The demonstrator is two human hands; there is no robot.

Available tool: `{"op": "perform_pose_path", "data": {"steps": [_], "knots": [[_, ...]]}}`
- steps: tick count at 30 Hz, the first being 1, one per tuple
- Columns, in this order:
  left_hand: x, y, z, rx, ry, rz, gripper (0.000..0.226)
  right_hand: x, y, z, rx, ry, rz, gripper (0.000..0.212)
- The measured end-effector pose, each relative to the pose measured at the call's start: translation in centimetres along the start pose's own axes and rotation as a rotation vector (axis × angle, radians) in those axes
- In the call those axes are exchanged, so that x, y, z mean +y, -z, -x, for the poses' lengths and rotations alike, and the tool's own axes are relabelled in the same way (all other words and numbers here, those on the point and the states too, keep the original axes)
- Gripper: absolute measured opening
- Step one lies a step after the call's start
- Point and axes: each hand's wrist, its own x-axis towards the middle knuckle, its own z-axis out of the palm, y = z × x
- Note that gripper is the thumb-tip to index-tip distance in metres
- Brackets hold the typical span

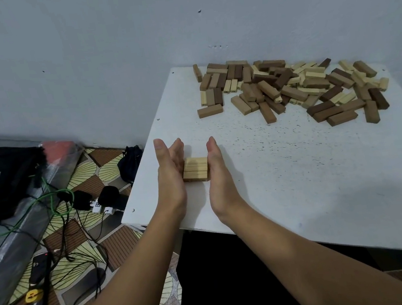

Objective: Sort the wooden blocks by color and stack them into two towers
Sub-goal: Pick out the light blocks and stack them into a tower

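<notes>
Flat left hand (171, 166) and right hand (218, 165) press light blocks (195, 169) on white table (300, 177)

Dim, cool indoor light, soft shadows, wide-angle bending at edges, slight softness

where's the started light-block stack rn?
Head view: the light-block stack sits near the table's front-left corner, squeezed between the flat left hand and right hand, apart from the loose pile by the wall.

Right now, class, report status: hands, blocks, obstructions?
Left hand and right hand open, flat against the light block layer. Mixed pile unsorted at the far edge. Nothing in the way.
</notes>
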Motion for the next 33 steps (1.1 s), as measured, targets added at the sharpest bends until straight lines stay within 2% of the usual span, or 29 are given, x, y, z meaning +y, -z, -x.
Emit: {"op": "perform_pose_path", "data": {"steps": [3,5,7,9,12,15,19,23,27,30,33], "knots": [[1.1,0.0,-0.6,0.057,-0.058,-0.085,0.085,-1.4,1.7,-0.4,0.044,0.098,0.101,0.073],[2.2,0.0,-1.9,0.09,-0.105,-0.195,0.058,-2.8,3.4,-1.4,0.064,0.157,0.207,0.066],[3.4,-0.3,-3.9,0.055,-0.141,-0.331,0.034,-4.0,5.5,-3.3,0.104,0.194,0.351,0.052],[4.0,-0.8,-6.6,-0.04,-0.179,-0.502,0.024,-5.0,7.6,-5.6,0.15,0.207,0.545,0.042],[4.2,-2.0,-11.0,-0.144,-0.239,-0.761,0.023,-6.5,10.5,-9.1,0.16,0.248,0.881,0.041],[4.1,-3.0,-15.6,-0.153,-0.236,-0.9,0.028,-7.8,12.0,-12.0,0.149,0.3,1.194,0.037],[3.0,-3.1,-20.5,-0.141,-0.205,-1.04,0.042,-9.0,12.3,-15.9,0.167,0.384,1.494,0.031],[1.5,-3.0,-21.9,-0.09,-0.276,-1.093,0.045,-9.9,12.2,-19.2,0.133,0.431,1.697,0.034],[0.8,-2.3,-21.7,-0.104,-0.356,-1.087,0.037,-10.1,11.8,-20.8,0.088,0.348,1.858,0.043],[1.0,-2.5,-21.5,-0.105,-0.361,-1.061,0.027,-9.9,11.7,-20.8,0.099,0.405,1.898,0.043],[0.8,-2.5,-21.2,-0.079,-0.393,-0.952,0.027,-9.8,11.7,-20.5,0.08,0.51,1.84,0.037]]}}
